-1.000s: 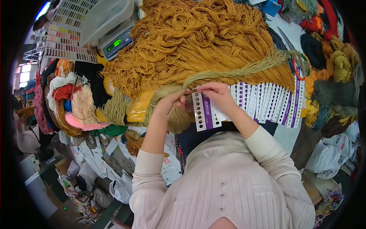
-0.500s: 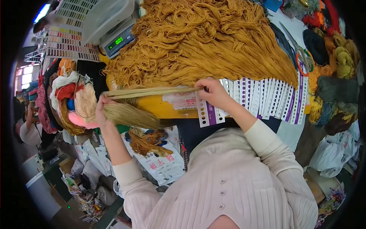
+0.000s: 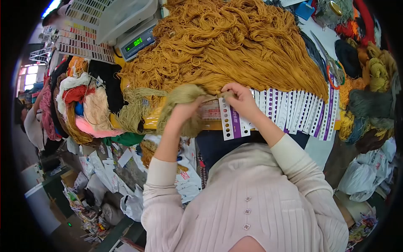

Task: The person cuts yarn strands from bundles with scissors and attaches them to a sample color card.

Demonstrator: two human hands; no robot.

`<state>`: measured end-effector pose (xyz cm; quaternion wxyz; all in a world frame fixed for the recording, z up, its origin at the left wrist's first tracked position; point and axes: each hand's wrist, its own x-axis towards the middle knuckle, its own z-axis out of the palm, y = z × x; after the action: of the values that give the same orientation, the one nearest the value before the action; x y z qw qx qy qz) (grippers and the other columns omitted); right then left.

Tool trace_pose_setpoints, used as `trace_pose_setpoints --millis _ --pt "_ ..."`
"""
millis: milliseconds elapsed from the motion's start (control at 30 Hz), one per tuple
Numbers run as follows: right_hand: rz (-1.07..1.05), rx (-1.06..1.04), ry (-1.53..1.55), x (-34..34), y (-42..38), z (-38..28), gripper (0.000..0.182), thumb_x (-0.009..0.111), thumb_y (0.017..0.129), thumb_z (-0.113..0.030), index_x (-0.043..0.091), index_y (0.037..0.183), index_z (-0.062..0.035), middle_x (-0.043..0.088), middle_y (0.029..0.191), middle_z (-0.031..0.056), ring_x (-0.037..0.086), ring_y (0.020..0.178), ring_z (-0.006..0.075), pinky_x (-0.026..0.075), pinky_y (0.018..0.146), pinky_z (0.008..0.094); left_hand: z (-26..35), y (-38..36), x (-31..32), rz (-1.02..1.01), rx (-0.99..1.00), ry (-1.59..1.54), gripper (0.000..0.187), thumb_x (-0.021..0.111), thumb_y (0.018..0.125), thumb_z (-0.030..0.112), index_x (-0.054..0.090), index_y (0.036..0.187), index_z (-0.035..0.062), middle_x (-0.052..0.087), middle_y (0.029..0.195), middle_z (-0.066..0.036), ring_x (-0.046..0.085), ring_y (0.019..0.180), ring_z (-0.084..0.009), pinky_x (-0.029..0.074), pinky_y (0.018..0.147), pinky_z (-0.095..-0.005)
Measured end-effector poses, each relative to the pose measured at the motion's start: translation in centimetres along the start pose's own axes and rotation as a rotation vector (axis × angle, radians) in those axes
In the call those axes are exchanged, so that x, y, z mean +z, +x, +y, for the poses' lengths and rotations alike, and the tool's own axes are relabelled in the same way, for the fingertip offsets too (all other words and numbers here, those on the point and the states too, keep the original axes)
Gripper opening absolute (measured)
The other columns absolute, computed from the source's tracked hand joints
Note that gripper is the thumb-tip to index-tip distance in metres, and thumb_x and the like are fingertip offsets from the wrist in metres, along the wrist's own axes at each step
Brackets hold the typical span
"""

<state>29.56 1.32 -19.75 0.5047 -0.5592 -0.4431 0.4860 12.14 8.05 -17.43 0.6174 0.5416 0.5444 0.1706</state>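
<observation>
Khaki yarn: a looped hank (image 3: 183,94) is held left of centre, with a thin length stretched towards the card's top.
Left hand (image 3: 184,111): fingers are closed around the hank.
Right hand (image 3: 244,103): thumb and fingers are drawn into a narrow pinch on the yarn; whether the card is gripped too cannot be told.
Punched card (image 3: 237,129): it hangs just below the pinch, beside the fanned cards (image 3: 289,110).
Yarn handling: the strands are best kept together and lightly tensioned, with the card steadied near its hole so that the paper is not torn.
Snag risk: loose loops should be held clear of the ochre yarn (image 3: 235,46) just above.
</observation>
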Motion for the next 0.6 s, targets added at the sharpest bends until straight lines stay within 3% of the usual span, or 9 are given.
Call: trace_pose_setpoints --millis 33,67,167,200,400,467,500,533,600 --pt "0.004 -0.032 -0.085 0.1 -0.1 -0.4 0.018 0.057 0.069 -0.008 0.055 0.085 -0.0008 0.048 0.058 0.0045 0.042 0.05 0.0087 0.036 0.048 0.0209 -0.1 -0.1 -1.3 0.017 0.048 -0.04 0.013 0.06 0.073 0.011 0.057 0.084 0.0048 0.053 0.066 0.001 0.046 0.055 -0.0059 0.036 0.047 -0.0191" --pt "-0.109 0.097 -0.098 0.1 -0.1 -0.2 0.03 0.063 0.063 -0.013 0.054 0.09 -0.003 0.049 0.065 0.0059 0.048 0.06 0.0134 0.039 0.058 0.0253 0.8 -0.7 -2.8 0.084 -0.028 -0.043 0.014 0.06 0.072 0.01 0.057 0.084 0.0049 0.053 0.065 0.001 0.045 0.054 -0.0054 0.035 0.046 -0.0186" --pt "0.003 -0.33 -0.671 0.7 -0.3 0.0 0.041 0.065 0.06 -0.017 0.051 0.098 -0.0071 0.051 0.079 0.0078 0.049 0.079 0.0211 0.036 0.072 0.0317 0.4 -3.0 -11.4 0.215 -0.242 -0.276 0.024 0.063 0.071 0.018 0.058 0.089 0.0031 0.056 0.077 -0.002 0.051 0.067 -0.0101 0.041 0.059 -0.0219" --pt "-0.094 -0.172 -0.673 0.7 -0.4 -0.6 0.05 0.066 0.058 -0.02 0.047 0.103 -0.0096 0.049 0.089 0.0085 0.044 0.092 0.0263 0.029 0.08 0.0355 -0.3 -4.0 -15.0 0.257 -0.188 -0.291 0.024 0.062 0.071 0.018 0.058 0.089 0.0029 0.055 0.076 -0.002 0.051 0.068 -0.0105 0.042 0.059 -0.0224" --pt "-0.056 -0.284 -0.733 0.9 -0.6 -0.2 0.048 0.064 0.059 -0.018 0.047 0.102 -0.0082 0.048 0.091 0.0098 0.044 0.092 0.0259 0.03 0.079 0.0351 4.8 -11.2 -17.0 0.734 0.299 -0.785 0.024 0.054 0.077 0.014 0.052 0.094 -0.0034 0.055 0.075 -0.007 0.049 0.057 -0.0083 0.044 0.052 -0.0216" --pt "-0.019 -0.302 -0.575 0.8 -0.9 -0.1 0.046 0.064 0.06 -0.017 0.047 0.101 -0.0074 0.048 0.091 0.0101 0.043 0.092 0.0263 0.031 0.08 0.0356 3.6 -13.2 -14.5 0.232 0.34 -0.919 0.029 0.05 0.08 0.016 0.048 0.099 -0.006 0.055 0.078 -0.01 0.048 0.053 -0.008 0.042 0.049 -0.0204" --pt "-0.003 -0.31 -0.5 0.8 -1.1 -0.1 0.045 0.064 0.06 -0.017 0.047 0.101 -0.007 0.048 0.092 0.0102 0.043 0.093 0.0265 0.031 0.08 0.0358 3.1 -13.3 -12.0 0.102 0.352 -0.847 0.035 0.049 0.08 0.021 0.046 0.103 -0.0063 0.055 0.079 -0.01 0.046 0.052 -0.0081 0.04 0.046 -0.0193" --pt "0.024 -0.347 -0.453 0.7 -1.5 -0.8 0.036 0.063 0.063 -0.014 0.049 0.095 -0.0047 0.047 0.089 0.0098 0.044 0.089 0.0268 0.035 0.077 0.0347 3.9 -13.9 -7.8 0.02 0.241 -0.929 0.037 0.048 0.08 0.022 0.045 0.104 -0.0062 0.056 0.08 -0.011 0.045 0.053 -0.0094 0.041 0.049 -0.0213" --pt "0.049 -0.378 -0.349 0.4 -3.2 -1.8 0.026 0.063 0.063 -0.011 0.052 0.086 -0.0033 0.048 0.085 0.0092 0.045 0.085 0.0246 0.037 0.074 0.0317 5.0 -13.6 -1.9 -0.133 0.119 -1.051 0.039 0.046 0.081 0.025 0.045 0.108 -0.004 0.052 0.098 -0.014 0.05 0.078 -0.0171 0.042 0.069 -0.033"
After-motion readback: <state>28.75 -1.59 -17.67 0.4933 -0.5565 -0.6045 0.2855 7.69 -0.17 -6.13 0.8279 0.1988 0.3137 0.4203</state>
